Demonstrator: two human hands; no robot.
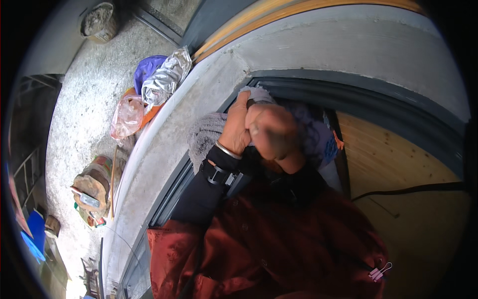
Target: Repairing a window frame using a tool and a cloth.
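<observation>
My left hand (236, 127), with a bracelet and a dark wristband at its wrist, is closed on a fuzzy grey towel (206, 132). Part of the towel bulges out to the left of that hand, and a pale bunch of cloth shows above the knuckles. Pressed against it, my right hand (273, 130) is balled up and smeared by motion. What lies inside its fingers is hidden. Both hands are beside a dark grey window frame (318, 84). Behind the right hand is a patterned purple cloth (306, 119), partly covered.
A pale concrete ledge (358, 37) curves around the frame. Beyond it, on the rough floor, are a silver bag (167, 77), a clear plastic bag (128, 117), a stump-like block (94, 187) and a bucket (99, 22). A black cable (413, 190) crosses the wooden board (393, 159) at right.
</observation>
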